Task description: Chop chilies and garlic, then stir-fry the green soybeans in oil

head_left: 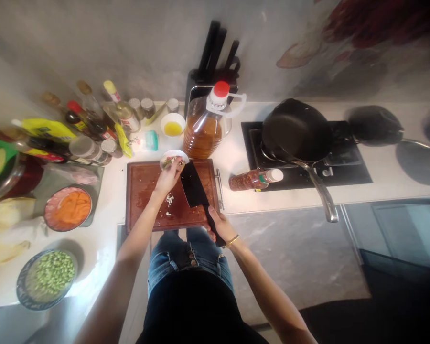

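Note:
My right hand (220, 225) is wrapped round the handle of a black cleaver (194, 185), its blade slanting up and left over the right part of a brown wooden cutting board (139, 191). At the board's far edge is a small white bowl (164, 156) with chopped bits in it. My left hand (169, 176) reaches over this bowl, fingers drawn together close to the blade's far end. Whatever they hold, if anything, is too small to make out. White chopped bits (169, 199) lie scattered on the board.
Behind the board stand a large oil jug (204, 129), a bowl of yellow liquid (172, 128) and a knife block (193, 88). Bottles, a bowl of sliced carrot (69, 208) and a bowl of green beans (53, 272) are left. Rightward are a chili bottle (247, 179) and a wok (295, 129).

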`<state>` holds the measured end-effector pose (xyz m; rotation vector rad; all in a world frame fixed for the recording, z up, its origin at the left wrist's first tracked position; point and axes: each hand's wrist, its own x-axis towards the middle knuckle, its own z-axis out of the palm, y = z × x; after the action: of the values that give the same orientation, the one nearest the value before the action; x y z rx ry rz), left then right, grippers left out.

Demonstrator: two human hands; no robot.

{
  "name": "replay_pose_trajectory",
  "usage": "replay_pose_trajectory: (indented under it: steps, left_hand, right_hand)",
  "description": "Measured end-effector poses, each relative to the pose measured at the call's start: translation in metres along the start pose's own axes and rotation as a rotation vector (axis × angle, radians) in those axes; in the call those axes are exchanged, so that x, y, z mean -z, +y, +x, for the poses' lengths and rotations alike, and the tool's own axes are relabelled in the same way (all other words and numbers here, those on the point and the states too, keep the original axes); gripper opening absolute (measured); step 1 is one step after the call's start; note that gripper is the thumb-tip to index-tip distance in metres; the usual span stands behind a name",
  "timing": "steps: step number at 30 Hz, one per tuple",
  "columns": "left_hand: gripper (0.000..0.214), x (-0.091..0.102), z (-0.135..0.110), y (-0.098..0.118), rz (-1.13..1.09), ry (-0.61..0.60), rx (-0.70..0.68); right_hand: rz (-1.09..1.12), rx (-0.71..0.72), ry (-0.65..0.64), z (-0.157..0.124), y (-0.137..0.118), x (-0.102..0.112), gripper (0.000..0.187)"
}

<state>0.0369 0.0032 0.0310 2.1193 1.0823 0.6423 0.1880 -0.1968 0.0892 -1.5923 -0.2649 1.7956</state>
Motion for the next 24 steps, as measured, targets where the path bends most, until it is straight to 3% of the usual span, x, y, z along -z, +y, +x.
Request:
replay_pose_trajectory:
  steps: [4,8,10,12,16,19,22,24]
  left_hand:
    - [0.040,0.013,-0.026,-0.005,0.025,0.212,0.059]
    - [0.043,0.018,-0.076,-0.021,-0.042,0.469,0.242]
    - [0.045,0.016,-0.091,-0.037,-0.057,0.488,0.318]
    - [0.046,0.011,-0.093,-0.052,-0.064,0.378,0.316]
    - [0.040,0.004,-0.077,-0.066,-0.005,0.064,0.153]
    - [0.036,0.005,-0.073,-0.063,0.067,-0.117,0.042]
    - [0.040,0.015,-0.086,-0.055,0.075,-0.279,0.004]
    - [0.042,0.021,-0.103,-0.048,0.054,-0.294,0.042]
  right_hand:
    - [-0.089,0.092,0.006,-0.018,0.030,0.021,0.058]
    - [-0.077,0.087,0.025,-0.021,0.088,0.037,0.061]
    - [-0.023,0.074,0.064,-0.012,0.120,0.033,0.065]
    - [0.036,0.081,0.106,0.002,0.146,0.023,0.066]
    - [0.125,0.094,0.123,0.027,0.174,0.001,0.064]
    - [0.159,0.107,0.084,0.036,0.181,-0.011,0.061]
    - [0.200,0.113,0.079,0.041,0.188,-0.023,0.059]
    - [0.226,0.106,0.092,0.043,0.191,-0.033,0.059]
